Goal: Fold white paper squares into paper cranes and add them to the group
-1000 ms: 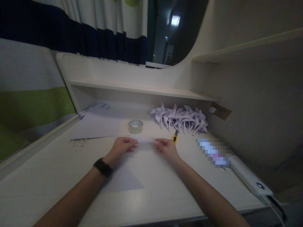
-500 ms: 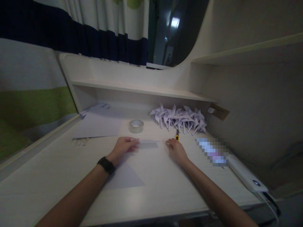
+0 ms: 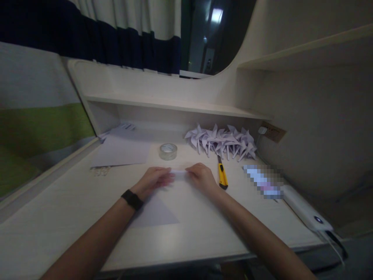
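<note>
A narrow white paper strip (image 3: 179,171) is stretched between my two hands, just above the desk. My left hand (image 3: 155,179), with a black watch at the wrist, pinches its left end. My right hand (image 3: 201,175) has closed on the right end. Below my left hand a white paper sheet (image 3: 157,214) lies on the desk, partly covered by the forearm. Beyond the hands stands a roll of clear tape (image 3: 168,151). A yellow utility knife (image 3: 222,175) lies to the right of my right hand.
Several white paper pinwheels (image 3: 223,140) are bunched at the back right under the shelf (image 3: 175,105). A stack of white paper (image 3: 125,149) lies at the back left, small pale pieces (image 3: 100,171) beside it. At right are a blurred-out phone (image 3: 262,181) and a white power strip (image 3: 305,210).
My right hand has moved left, closer to my left hand, and now grips the strip's right end. The utility knife it partly covered is in full view. The camera has shifted slightly.
</note>
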A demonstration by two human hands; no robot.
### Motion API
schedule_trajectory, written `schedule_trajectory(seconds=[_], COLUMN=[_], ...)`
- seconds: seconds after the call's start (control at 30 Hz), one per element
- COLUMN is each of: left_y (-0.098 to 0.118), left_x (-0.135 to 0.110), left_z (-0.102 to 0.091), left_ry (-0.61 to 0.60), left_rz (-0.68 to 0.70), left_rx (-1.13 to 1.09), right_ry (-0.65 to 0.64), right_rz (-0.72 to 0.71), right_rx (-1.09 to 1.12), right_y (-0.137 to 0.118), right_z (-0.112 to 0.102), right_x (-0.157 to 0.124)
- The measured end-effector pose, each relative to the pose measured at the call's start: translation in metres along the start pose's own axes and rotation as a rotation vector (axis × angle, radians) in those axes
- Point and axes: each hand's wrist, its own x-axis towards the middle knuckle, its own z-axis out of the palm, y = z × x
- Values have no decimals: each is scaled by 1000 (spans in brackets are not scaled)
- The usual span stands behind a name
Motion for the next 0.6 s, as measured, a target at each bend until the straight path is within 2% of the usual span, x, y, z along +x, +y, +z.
schedule_trajectory(seconds=[0.07,0.17,0.23,0.3,0.43,0.6], left_y=[3,11,15,18,17,13], left_x=[0,-1,-3,-6,-10,-7], left_z=[-1,-4,-4,-4,-3,-5], left_ry=[14,20,-2,-43,-130,-94], left_rz=[52,257,362,381,330,337], left_rx=[169,546,691,704,600,645], right_ry=[-12,-61,-99,-85,-5,-140], right_rz=[66,96,80,54,11,11], right_rx=[21,33,37,39,12,33], right_y=[0,4,5,4,-2,-8], right_z=[7,11,10,9,7,3], right_x=[3,-2,-7,-9,-11,-13])
